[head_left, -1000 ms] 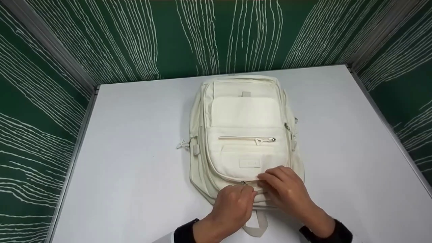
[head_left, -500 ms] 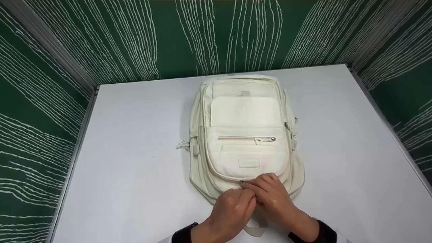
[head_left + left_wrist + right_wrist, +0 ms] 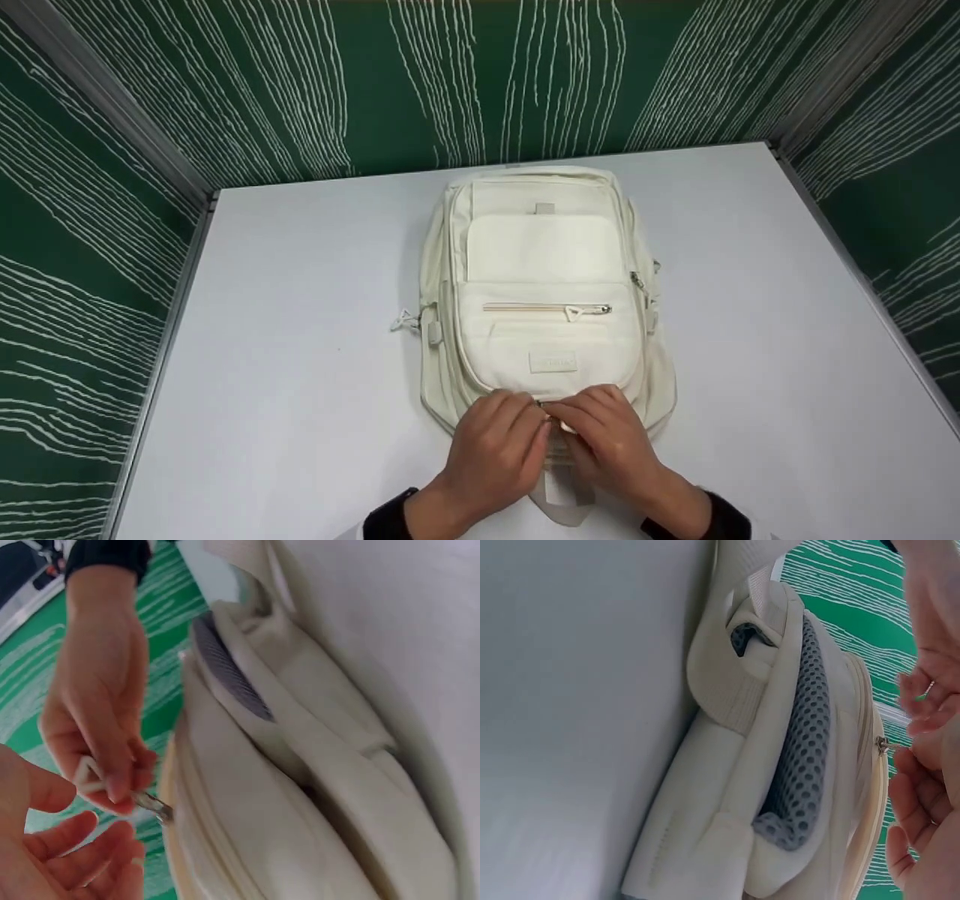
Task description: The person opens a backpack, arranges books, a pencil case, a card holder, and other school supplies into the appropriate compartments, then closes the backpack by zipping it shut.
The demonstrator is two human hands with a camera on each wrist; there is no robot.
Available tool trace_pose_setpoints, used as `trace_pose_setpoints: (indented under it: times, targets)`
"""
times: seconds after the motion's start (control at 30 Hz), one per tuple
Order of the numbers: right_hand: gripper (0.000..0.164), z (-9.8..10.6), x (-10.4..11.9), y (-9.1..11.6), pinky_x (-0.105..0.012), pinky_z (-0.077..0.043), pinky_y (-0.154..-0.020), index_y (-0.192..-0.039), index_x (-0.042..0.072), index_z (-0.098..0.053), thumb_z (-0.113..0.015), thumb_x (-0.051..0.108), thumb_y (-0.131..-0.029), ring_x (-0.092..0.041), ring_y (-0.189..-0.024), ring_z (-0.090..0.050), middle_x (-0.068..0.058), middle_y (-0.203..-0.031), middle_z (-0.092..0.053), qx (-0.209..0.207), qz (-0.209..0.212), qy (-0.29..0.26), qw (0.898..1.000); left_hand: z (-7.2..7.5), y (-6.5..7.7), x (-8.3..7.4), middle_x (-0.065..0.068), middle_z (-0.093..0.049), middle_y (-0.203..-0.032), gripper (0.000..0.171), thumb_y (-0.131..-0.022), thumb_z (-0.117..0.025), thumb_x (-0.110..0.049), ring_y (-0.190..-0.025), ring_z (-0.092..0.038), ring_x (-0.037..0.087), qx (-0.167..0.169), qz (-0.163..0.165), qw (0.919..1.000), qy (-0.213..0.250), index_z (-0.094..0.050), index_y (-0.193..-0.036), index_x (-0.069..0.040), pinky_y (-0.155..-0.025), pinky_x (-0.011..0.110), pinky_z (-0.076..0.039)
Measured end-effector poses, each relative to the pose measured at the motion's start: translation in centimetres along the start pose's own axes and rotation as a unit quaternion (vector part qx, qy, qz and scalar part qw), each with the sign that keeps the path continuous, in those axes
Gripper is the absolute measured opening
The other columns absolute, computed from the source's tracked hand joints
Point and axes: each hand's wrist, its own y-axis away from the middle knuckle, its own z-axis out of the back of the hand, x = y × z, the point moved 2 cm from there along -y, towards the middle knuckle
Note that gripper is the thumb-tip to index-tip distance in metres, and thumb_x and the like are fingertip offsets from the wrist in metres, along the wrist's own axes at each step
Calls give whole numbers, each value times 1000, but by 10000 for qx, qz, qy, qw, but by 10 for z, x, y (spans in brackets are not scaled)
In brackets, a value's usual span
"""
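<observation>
A cream backpack (image 3: 547, 251) lies front side up on the table, its carry handle (image 3: 562, 514) toward me. At its near edge, my right hand (image 3: 615, 442) pinches a zipper pull (image 3: 88, 769) between thumb and fingers. The pull ends in a white triangle and joins a metal slider (image 3: 883, 744) on the curved zipper of the bag. Right beside it is my left hand (image 3: 495, 450), its fingertips close to the slider. In the left wrist view, the left hand (image 3: 67, 855) shows loosely bent fingers apart from the thumb, with nothing between them.
The white tabletop (image 3: 300, 300) surrounds the backpack. Green panels (image 3: 390, 90) with white wavy lines stand at the back and sides. Another white triangular pull (image 3: 405, 321) sticks out from the bag's left side. Grey mesh padding (image 3: 802, 757) shows beneath the bag.
My right hand has moved left and toward me, to the middle of the bag's near edge. The left hand has shifted slightly left and up, its fingers less tightly curled. The backpack stays in place.
</observation>
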Motion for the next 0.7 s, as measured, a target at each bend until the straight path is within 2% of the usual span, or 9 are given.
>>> trace_pose_setpoints:
  times: [0.07,0.13,0.23,0.33,0.4,0.57,0.63,0.7]
  targets:
    - [21,1,0,1,-30,-43,-79,-111,9,-78,-60,11,-99,-14,-84,-67,1,-101,-76,-1,-59,34,10000,-1,2,9,9,-72,-104,10,-91,-65,-7,-99,-68,23,93,-33,9998,-175,-73,-97,-5,-87,33,-56]
    - [21,2,1,1,-31,-44,-79,-112,9,-78,-60,13,-102,-14,-84,-67,1,-102,-76,-18,-90,45,9999,-2,5,17,14,-73,-116,18,-88,-67,-4,-113,-68,30,240,-72,9990,-371,-75,-104,-1,-99,40,-55]
    - [21,3,2,3,-31,-44,-79,-112,8,-78,-61,19,-106,-13,-84,-68,1,-102,-77,-64,-110,20,9999,-3,9,26,18,-71,-125,26,-86,-71,-3,-126,-64,37,412,-172,9973,-590,-75,-111,1,-107,46,-50]
    - [22,3,3,4,-31,-43,-78,-111,7,-79,-62,21,-106,-14,-84,-68,0,-103,-77,-172,-145,-20,9997,-3,11,33,19,-71,-128,26,-88,-69,-1,-130,-62,38,572,-469,9930,-924,-75,-113,2,-111,46,-47]
    - [22,4,5,4,-31,-44,-78,-109,6,-79,-63,20,-106,-15,-84,-69,-2,-102,-78,-272,-122,-50,9995,-3,11,35,19,-71,-128,25,-92,-63,-1,-131,-61,37,707,-776,9863,-1270,-75,-114,1,-113,44,-45]
    - [22,5,7,4,-33,-46,-78,-105,2,-79,-64,19,-105,-19,-83,-71,-6,-99,-78,-472,-52,-179,9987,-3,13,37,17,-73,-124,30,-97,-52,-5,-126,-65,33,924,-1548,9602,-2134,-76,-114,0,-111,41,-47]
    - [22,6,7,4,-33,-47,-78,-105,2,-79,-65,19,-105,-19,-83,-72,-6,-98,-78,-497,-79,-220,9985,-2,13,36,16,-74,-121,30,-98,-51,-5,-123,-67,32,953,-1659,9549,-2270,-77,-112,-1,-110,40,-48]
    - [23,7,8,4,-33,-47,-78,-104,2,-79,-65,20,-105,-20,-83,-72,-6,-97,-78,-527,-125,-241,9982,-2,12,36,16,-74,-120,28,-98,-52,-4,-122,-67,32,984,-1665,9548,-2258,-76,-110,0,-109,39,-49]
